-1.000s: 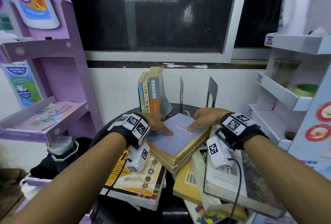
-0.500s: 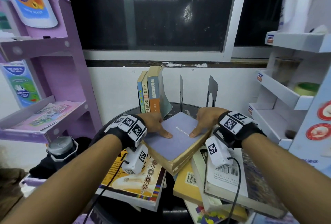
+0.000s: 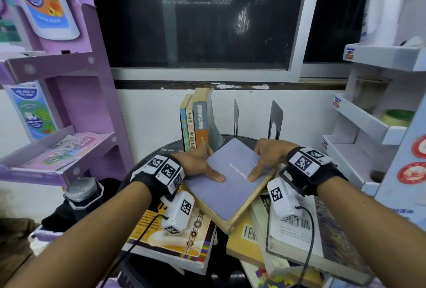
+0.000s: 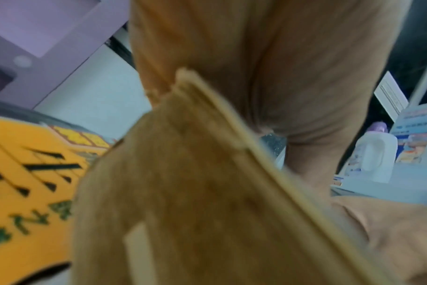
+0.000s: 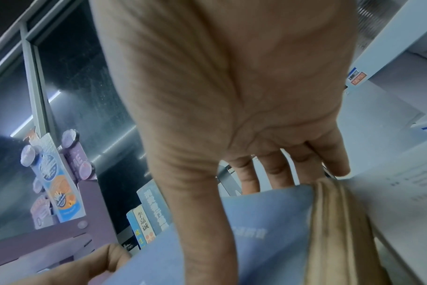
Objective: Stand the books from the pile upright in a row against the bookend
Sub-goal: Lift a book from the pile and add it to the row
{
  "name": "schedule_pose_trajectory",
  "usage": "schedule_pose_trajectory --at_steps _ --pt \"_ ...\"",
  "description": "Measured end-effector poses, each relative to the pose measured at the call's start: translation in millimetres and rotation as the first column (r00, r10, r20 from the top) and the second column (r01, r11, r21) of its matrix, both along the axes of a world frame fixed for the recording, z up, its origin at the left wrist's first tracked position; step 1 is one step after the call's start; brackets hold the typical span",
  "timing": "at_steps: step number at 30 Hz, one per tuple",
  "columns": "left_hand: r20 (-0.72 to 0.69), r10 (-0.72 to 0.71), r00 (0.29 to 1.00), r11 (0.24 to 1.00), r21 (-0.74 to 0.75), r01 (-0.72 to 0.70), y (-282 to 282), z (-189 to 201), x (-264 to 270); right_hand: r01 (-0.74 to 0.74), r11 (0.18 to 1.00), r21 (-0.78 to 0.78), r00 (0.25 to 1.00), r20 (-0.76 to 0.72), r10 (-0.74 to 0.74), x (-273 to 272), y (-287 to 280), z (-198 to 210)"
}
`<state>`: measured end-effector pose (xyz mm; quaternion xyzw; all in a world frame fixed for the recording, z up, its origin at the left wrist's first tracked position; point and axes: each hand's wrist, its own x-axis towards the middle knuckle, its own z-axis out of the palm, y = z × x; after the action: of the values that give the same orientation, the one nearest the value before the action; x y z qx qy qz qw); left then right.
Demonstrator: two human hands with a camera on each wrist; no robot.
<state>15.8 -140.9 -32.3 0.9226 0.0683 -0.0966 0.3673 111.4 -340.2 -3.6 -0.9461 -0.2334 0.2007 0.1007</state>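
A lavender-covered book (image 3: 227, 181) with yellowed pages sits tilted on top of the pile, its far end raised. My left hand (image 3: 202, 163) grips its left edge and my right hand (image 3: 262, 161) grips its right edge, thumbs on the cover and fingers curled over the far sides. The left wrist view shows the page block (image 4: 207, 192) under my palm; the right wrist view shows the cover (image 5: 268, 221) under my thumb. Three books (image 3: 194, 121) stand upright at the back against a grey bookend (image 3: 216, 131).
Two dark metal bookends (image 3: 275, 119) stand free on the round table to the right of the row. Below lie a yellow book (image 3: 175, 237), a tan book (image 3: 242, 239) and a white book (image 3: 297, 237). A purple rack (image 3: 92, 103) is left, white shelves (image 3: 368, 126) right.
Both hands have closed further round the lavender book's edges and raised it a little off the book beneath, toward the back of the table.
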Motion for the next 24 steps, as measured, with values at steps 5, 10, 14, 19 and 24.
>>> schedule_pose_trajectory --at_steps 5,10,14,19,24 --pt "0.067 -0.027 0.997 0.983 -0.182 0.039 -4.7 2.6 -9.0 -0.011 0.999 0.034 1.0 -0.005 0.011 -5.0 -3.1 4.6" --pt "0.112 -0.001 0.994 0.947 -0.319 0.037 -6.7 4.9 -17.1 -0.003 0.989 0.15 0.998 -0.06 0.012 -10.1 -9.1 9.0" --pt "0.176 0.007 0.984 0.924 -0.378 0.061 -6.6 4.4 -23.8 0.043 0.955 0.293 0.99 -0.138 -0.003 -16.8 -18.7 12.2" --pt "0.229 0.028 0.973 0.865 -0.494 0.091 -3.5 3.8 -31.0 0.151 0.848 0.508 0.976 -0.214 -0.046 -14.9 -24.3 16.4" --pt "0.317 0.014 0.948 0.82 -0.546 0.171 -3.7 15.3 -33.5 0.089 0.792 0.604 0.995 -0.083 -0.048 -28.4 -15.6 45.2"
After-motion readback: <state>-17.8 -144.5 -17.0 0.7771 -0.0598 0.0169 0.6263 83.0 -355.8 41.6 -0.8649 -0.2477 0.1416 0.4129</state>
